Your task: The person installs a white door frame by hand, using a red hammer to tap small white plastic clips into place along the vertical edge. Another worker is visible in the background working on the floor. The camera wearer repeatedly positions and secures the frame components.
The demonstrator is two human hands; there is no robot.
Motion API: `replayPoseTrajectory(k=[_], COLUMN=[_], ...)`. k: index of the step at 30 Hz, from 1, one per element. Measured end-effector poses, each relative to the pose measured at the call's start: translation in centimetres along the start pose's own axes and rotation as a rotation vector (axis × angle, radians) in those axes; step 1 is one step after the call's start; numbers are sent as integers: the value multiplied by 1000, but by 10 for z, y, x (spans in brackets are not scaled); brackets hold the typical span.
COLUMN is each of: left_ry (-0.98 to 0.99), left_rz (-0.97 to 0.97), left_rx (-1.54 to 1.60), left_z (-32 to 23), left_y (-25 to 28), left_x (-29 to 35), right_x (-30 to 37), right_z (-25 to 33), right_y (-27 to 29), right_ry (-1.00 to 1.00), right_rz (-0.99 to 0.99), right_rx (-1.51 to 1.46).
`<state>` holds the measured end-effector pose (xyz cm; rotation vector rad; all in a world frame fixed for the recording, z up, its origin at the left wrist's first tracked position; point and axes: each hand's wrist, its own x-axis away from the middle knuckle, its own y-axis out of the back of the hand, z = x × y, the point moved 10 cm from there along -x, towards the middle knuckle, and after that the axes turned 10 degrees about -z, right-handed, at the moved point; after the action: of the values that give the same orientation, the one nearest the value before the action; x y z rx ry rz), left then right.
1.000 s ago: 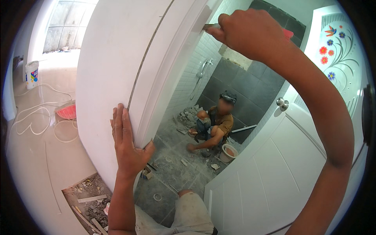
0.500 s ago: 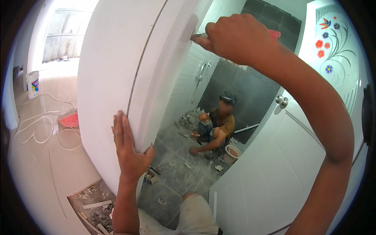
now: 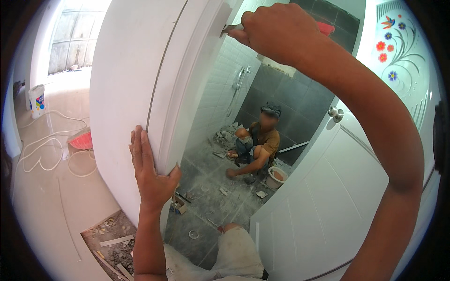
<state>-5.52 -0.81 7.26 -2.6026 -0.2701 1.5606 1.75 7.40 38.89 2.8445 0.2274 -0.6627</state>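
Note:
My left hand (image 3: 152, 171) lies against the white door frame (image 3: 180, 89), fingers stretched upward along its face and thumb spread over its edge. Higher up, my right hand (image 3: 281, 35) is closed around a small flat grey metal tool (image 3: 230, 29). Its tip meets the inner edge of the frame; most of the tool is hidden in my fist, so its exact kind cannot be made out. My right arm arches across the opening in front of the white door (image 3: 318, 192), which stands open to the right with a round metal knob (image 3: 335, 114).
Inside the tiled room a person (image 3: 260, 145) crouches beside a white bucket (image 3: 276, 177) and a rubble heap (image 3: 227, 136). Dust and debris cover the dark floor. At left are a broken floor patch (image 3: 115, 243), a pale cable (image 3: 56, 136), a red dustpan-like item (image 3: 82, 140) and a white container (image 3: 37, 100).
My right hand and the metal tool sit slightly higher and further left in the picture. The left hand has shifted slightly up and left too, still against the frame.

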Motion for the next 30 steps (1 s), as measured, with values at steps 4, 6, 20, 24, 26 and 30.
replayPoseTrajectory(k=[4,6,20,24,26,30], left_ry=[9,4,-33,-37,-52,-34], left_rz=[16,13,13,14,16,17], left_rx=[11,7,-28,-38,-39,-45], left_z=[0,-1,-8,-6,-7,-5], left_y=[-1,0,1,1,1,1], left_x=[0,-1,-2,-2,-1,-2], right_x=[1,19,33,24,23,23], right_z=[-3,-13,-3,2,4,7], right_y=[2,1,-12,-12,-11,-8], right_ry=[55,25,-27,-8,-1,34], right_rz=[-194,-175,-429,-473,-502,-538], right_rx=[-242,-411,-310,-242,-187,-144])
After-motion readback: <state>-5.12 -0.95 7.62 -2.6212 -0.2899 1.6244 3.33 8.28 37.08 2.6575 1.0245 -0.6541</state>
